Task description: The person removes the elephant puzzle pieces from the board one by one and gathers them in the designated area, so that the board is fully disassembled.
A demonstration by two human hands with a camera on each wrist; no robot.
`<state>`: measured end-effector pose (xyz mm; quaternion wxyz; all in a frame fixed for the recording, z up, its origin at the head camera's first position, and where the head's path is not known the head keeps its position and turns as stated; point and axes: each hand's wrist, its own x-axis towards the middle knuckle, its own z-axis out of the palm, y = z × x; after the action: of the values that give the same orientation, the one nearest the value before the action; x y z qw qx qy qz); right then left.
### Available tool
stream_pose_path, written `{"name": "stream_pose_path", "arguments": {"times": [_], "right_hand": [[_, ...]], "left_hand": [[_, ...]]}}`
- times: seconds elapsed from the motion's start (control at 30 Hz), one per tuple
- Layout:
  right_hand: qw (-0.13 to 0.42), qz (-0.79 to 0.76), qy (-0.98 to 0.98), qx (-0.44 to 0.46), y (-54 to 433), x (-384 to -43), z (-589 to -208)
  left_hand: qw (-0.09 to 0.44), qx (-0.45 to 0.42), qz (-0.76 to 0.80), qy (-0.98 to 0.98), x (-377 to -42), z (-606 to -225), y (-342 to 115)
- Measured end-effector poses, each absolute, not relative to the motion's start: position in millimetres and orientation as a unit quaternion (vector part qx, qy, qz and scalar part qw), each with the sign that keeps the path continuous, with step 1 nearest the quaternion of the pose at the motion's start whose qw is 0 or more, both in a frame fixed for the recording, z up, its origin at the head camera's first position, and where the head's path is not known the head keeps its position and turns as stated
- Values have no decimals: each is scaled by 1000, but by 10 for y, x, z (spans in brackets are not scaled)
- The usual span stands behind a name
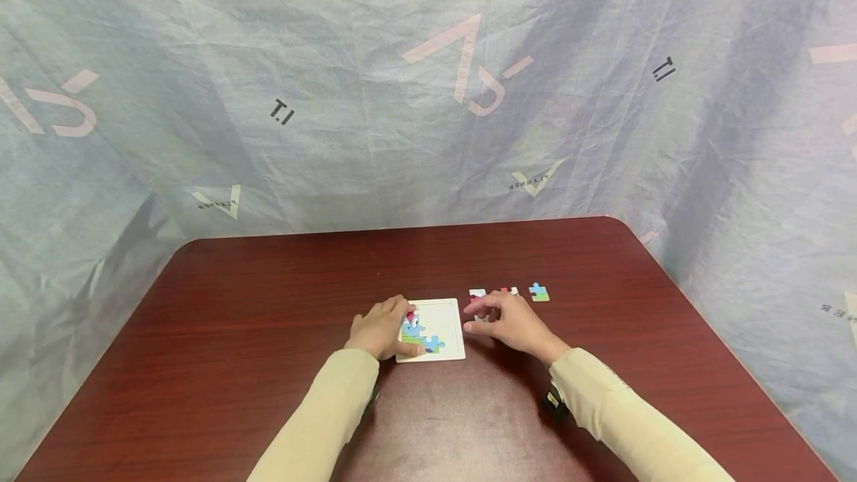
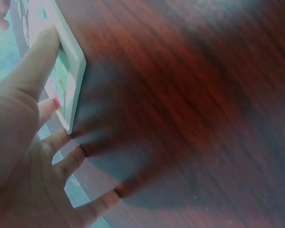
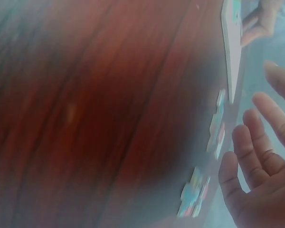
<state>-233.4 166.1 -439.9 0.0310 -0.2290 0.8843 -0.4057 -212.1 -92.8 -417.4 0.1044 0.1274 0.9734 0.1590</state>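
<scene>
A square white puzzle board [image 1: 445, 318] lies on the table, with a few joined jigsaw pieces [image 1: 411, 329] showing a blue character and green ground along its left and near side. My left hand [image 1: 380, 329] rests at the board's left edge. Its thumb [image 2: 40, 57] presses on the board's surface, while the other fingers spread along the edge and onto the table. My right hand [image 1: 512, 322] hovers just right of the board, fingers loosely bent and nothing visible between them. Loose jigsaw pieces [image 3: 216, 126] lie beneath and beyond it, partly hidden by the hand.
A blue and green jigsaw piece [image 1: 539, 293] lies farthest right, and a red and white one [image 1: 514, 291] sits just behind the right hand. The dark red wooden table [image 1: 268, 318] has rounded far corners. Grey printed cloth [image 1: 335, 95] hangs behind it.
</scene>
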Motion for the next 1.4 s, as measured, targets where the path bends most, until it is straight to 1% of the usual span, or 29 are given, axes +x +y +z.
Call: {"name": "stream_pose_path", "arguments": {"times": [0.3,0.57,0.83,0.97,1.17,1.4], "right_hand": [[45,-393,883,-254,1435,-2288,-4428],[30,-373,886,-274,1260,-2259,-4484],[34,-321,912,-253,1127,-2212,-4476],[30,-301,918,-258,1095,-2200,-4459],[32,-298,916,-269,1063,-2200,-4427],[37,-297,918,-260,1035,-2219,-4415]], "left_hand": [[112,122,159,973,-2127,-4182,-927],[110,121,156,974,-2124,-4178,-928],[113,121,159,973,-2126,-4180,-931],[118,119,158,973,-2132,-4179,-936],[120,115,155,974,-2126,-4167,-933],[123,112,153,974,-2128,-4178,-918]]}}
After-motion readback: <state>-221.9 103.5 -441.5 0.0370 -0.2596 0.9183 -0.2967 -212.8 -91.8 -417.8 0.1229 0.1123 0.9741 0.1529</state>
